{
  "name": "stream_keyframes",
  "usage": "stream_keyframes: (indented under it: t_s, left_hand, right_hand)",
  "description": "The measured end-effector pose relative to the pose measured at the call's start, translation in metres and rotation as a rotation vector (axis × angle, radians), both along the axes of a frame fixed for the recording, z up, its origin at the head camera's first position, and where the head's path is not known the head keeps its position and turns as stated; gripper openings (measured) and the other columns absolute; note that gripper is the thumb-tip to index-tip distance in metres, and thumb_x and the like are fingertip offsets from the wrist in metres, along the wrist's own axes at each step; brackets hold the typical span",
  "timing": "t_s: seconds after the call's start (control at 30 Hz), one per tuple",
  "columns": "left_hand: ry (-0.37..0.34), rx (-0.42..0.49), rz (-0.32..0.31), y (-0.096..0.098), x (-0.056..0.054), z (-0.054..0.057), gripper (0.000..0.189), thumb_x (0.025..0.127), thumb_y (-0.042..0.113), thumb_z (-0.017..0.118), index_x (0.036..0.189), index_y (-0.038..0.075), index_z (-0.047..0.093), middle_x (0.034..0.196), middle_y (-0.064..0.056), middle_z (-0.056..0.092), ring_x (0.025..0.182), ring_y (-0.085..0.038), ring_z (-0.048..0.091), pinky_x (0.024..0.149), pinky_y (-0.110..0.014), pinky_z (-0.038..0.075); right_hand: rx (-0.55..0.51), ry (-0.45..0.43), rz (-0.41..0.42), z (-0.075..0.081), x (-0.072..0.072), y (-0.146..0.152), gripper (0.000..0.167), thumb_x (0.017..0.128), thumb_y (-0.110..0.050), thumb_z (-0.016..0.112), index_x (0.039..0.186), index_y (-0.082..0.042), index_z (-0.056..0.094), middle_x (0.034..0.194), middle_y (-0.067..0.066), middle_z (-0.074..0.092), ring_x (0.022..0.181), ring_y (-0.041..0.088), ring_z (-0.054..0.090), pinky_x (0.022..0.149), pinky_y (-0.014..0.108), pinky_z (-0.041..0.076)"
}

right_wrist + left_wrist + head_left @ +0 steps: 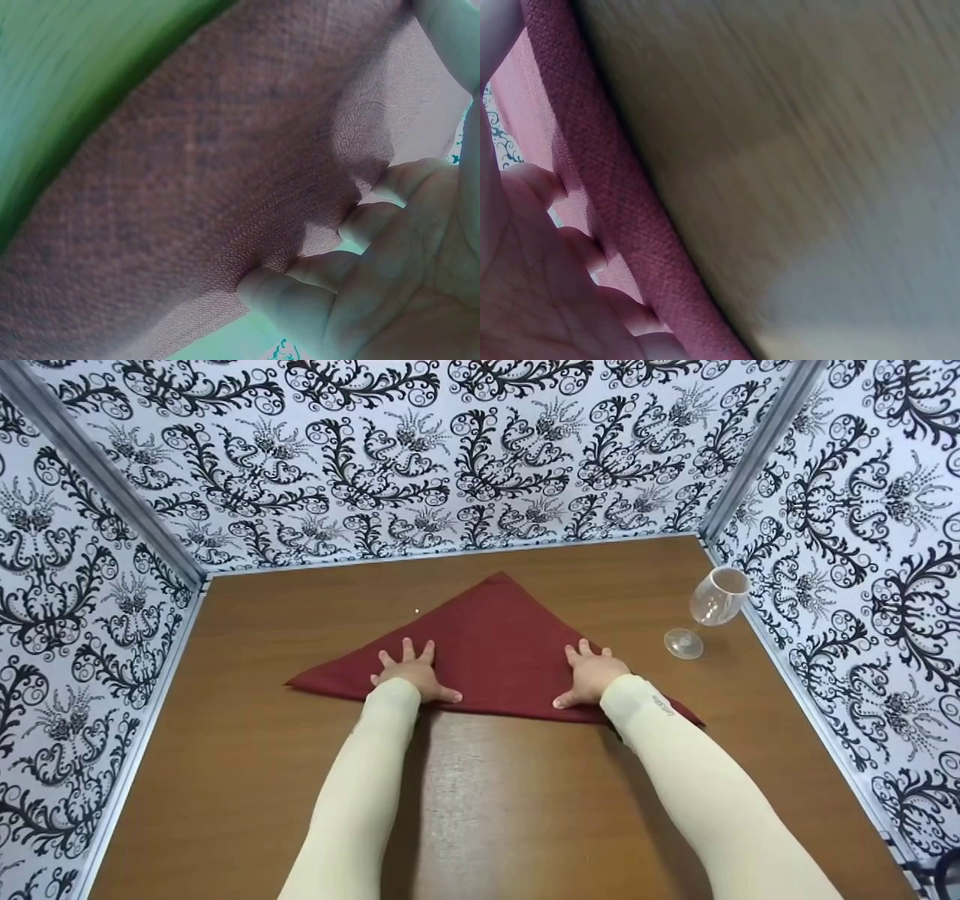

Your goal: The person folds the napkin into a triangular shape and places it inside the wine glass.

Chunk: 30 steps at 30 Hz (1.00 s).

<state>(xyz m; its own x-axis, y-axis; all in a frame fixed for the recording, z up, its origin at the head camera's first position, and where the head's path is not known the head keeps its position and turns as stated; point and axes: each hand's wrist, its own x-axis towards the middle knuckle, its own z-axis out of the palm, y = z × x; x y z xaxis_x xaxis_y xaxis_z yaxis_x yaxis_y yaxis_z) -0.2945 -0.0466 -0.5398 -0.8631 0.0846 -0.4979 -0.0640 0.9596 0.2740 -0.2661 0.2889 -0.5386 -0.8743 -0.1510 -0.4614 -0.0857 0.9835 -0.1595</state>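
A dark red cloth (499,652) with a visible weave lies spread in a broad triangle on the brown wooden table (517,810), its tip pointing away from the person and its long, rounded edge facing them. The left hand (412,676) and right hand (594,676), fingers spread, rest on it near that edge, one toward each side corner.

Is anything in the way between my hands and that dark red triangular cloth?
Nothing visible: your bare left hand and bare right hand both touch the dark red triangular cloth directly. The clear stemmed wine glass stands apart, toward the right of the brown wooden table.
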Motion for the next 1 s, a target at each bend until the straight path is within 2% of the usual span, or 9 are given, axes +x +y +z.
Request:
stream_keyframes:
  t_s: [0.23, 0.33, 0.43, 0.5, 0.63, 0.73, 0.9, 1.0]
  left_hand:
    - [-0.032, -0.024, 0.011, 0.003, -0.002, -0.001, 0.131, 0.076, 0.073, 0.081, 0.170, 0.033, -0.001, 0.177, -0.011, -0.017, 0.158, -0.055, -0.017, 0.118, -0.082, 0.015]
    - [-0.024, -0.074, 0.017, 0.010, 0.003, 0.004, 0.128, 0.080, 0.071, 0.079, 0.171, 0.024, 0.003, 0.177, -0.018, -0.009, 0.159, -0.057, -0.004, 0.116, -0.081, 0.024]
    - [0.001, -0.108, 0.008, 0.020, 0.012, 0.012, 0.121, 0.085, 0.068, 0.076, 0.170, 0.010, 0.012, 0.175, -0.027, 0.005, 0.156, -0.062, 0.015, 0.113, -0.078, 0.035]
    - [0.007, -0.115, 0.000, 0.027, 0.018, 0.015, 0.119, 0.087, 0.069, 0.073, 0.169, 0.005, 0.015, 0.174, -0.030, 0.009, 0.153, -0.063, 0.020, 0.112, -0.074, 0.039]
    - [-0.008, -0.123, 0.000, 0.033, 0.028, 0.013, 0.122, 0.088, 0.074, 0.067, 0.170, 0.006, 0.008, 0.174, -0.030, 0.003, 0.154, -0.064, 0.015, 0.113, -0.070, 0.041]
    - [0.007, -0.125, -0.001, 0.034, 0.031, 0.009, 0.122, 0.088, 0.075, 0.066, 0.170, 0.008, 0.006, 0.175, -0.029, 0.000, 0.155, -0.064, 0.011, 0.112, -0.070, 0.042]
    - [0.007, -0.113, 0.007, 0.032, 0.028, 0.004, 0.123, 0.087, 0.076, 0.067, 0.170, 0.010, 0.005, 0.175, -0.027, -0.004, 0.156, -0.063, 0.005, 0.114, -0.071, 0.040]
    - [0.009, -0.100, 0.024, 0.029, 0.026, 0.004, 0.124, 0.086, 0.076, 0.069, 0.171, 0.013, 0.005, 0.176, -0.025, -0.005, 0.158, -0.061, 0.004, 0.116, -0.071, 0.038]
  right_hand:
    - [0.001, -0.016, 0.005, 0.001, 0.001, -0.001, 0.120, 0.086, -0.065, 0.077, 0.169, -0.007, 0.014, 0.175, 0.027, 0.008, 0.151, 0.066, 0.020, 0.119, 0.070, 0.034]
    - [-0.001, -0.026, -0.001, 0.002, 0.001, -0.002, 0.120, 0.086, -0.065, 0.077, 0.170, -0.009, 0.012, 0.175, 0.026, 0.006, 0.152, 0.065, 0.018, 0.120, 0.070, 0.032]
    - [-0.001, -0.030, -0.009, 0.003, 0.001, -0.001, 0.121, 0.086, -0.064, 0.078, 0.170, -0.009, 0.011, 0.175, 0.026, 0.005, 0.153, 0.064, 0.017, 0.121, 0.070, 0.030]
    - [0.000, -0.030, -0.012, 0.002, 0.000, 0.000, 0.121, 0.086, -0.064, 0.078, 0.170, -0.008, 0.011, 0.175, 0.026, 0.005, 0.153, 0.064, 0.017, 0.121, 0.069, 0.030]
    - [-0.005, -0.029, -0.010, 0.003, 0.000, 0.000, 0.120, 0.087, -0.064, 0.078, 0.169, -0.008, 0.011, 0.175, 0.026, 0.005, 0.153, 0.064, 0.016, 0.121, 0.069, 0.031]
    - [-0.012, -0.027, -0.008, 0.004, 0.003, 0.000, 0.119, 0.088, -0.063, 0.077, 0.169, -0.006, 0.012, 0.175, 0.027, 0.005, 0.153, 0.064, 0.016, 0.121, 0.070, 0.030]
    - [-0.011, -0.022, -0.006, 0.005, 0.005, 0.000, 0.118, 0.089, -0.063, 0.076, 0.169, -0.005, 0.012, 0.175, 0.027, 0.006, 0.153, 0.065, 0.015, 0.120, 0.070, 0.032]
    - [-0.010, -0.016, -0.004, 0.004, 0.005, -0.002, 0.118, 0.089, -0.064, 0.075, 0.169, -0.005, 0.012, 0.175, 0.028, 0.006, 0.152, 0.065, 0.016, 0.120, 0.070, 0.032]
